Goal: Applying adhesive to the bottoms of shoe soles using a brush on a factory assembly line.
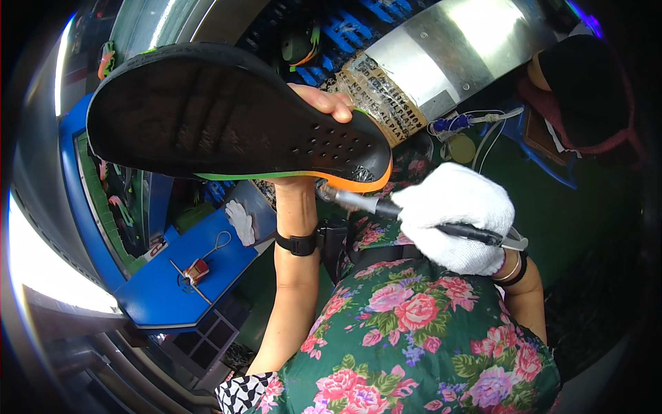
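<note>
A large shoe sole (207, 114), black on its upper face with small holes at the heel and a green-to-orange rim, is held up before me. My left hand (321, 102) is bare and grips it from beneath, near the heel; its fingers curl over the far edge and the palm is hidden. My right hand (455, 217), in a white knitted glove, is closed round a brush (376, 205) with a grey-and-black handle. The bristle end points left, just below the orange heel rim; whether it touches cannot be made out.
To the left, a blue table (172, 297) bears a white glove (240, 222) and a small red-and-white object (196, 270). A metal panel (427, 55) with taped cardboard (376, 90) lies beyond. Another shoe part (301, 48) sits far off. Another person (586, 96) is at right.
</note>
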`<state>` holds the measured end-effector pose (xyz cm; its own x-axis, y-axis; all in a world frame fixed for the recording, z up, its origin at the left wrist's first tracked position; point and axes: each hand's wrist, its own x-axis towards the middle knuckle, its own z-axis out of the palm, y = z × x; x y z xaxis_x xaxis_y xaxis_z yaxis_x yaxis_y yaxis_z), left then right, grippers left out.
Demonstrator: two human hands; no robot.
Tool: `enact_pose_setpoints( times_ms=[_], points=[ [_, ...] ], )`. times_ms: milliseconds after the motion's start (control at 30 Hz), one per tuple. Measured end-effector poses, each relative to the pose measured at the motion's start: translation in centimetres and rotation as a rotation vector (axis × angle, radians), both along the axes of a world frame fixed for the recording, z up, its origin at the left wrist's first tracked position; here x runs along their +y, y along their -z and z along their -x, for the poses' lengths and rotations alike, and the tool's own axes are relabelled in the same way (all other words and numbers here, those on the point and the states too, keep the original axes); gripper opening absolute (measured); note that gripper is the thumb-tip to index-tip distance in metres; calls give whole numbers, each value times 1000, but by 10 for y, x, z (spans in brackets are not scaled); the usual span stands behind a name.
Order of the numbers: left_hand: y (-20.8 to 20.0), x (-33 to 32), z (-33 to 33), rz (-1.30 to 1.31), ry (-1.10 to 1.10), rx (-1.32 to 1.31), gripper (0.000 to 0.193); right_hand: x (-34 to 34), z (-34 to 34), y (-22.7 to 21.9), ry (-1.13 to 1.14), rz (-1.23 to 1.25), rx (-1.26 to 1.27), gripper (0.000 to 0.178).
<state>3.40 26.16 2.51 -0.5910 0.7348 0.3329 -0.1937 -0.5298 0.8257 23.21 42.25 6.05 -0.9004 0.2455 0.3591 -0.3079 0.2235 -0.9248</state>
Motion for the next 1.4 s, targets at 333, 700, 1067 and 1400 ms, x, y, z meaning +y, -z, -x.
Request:
enact_pose_setpoints(
  times_ms=[333,700,1067,1400],
  points=[
    [-2,-4,2,-25,86,-26,45,-8,-7,7,75,-207,46,25],
    [-1,-9,3,-5,78,-48,47,-7,-3,3,29,-98,39,20],
    [1,-3,9,123,305,-276,75,3,1,19,-321,64,158,30],
    [10,-1,17,293,339,-442,110,3,10,24,-344,119,137,32]
  ],
)
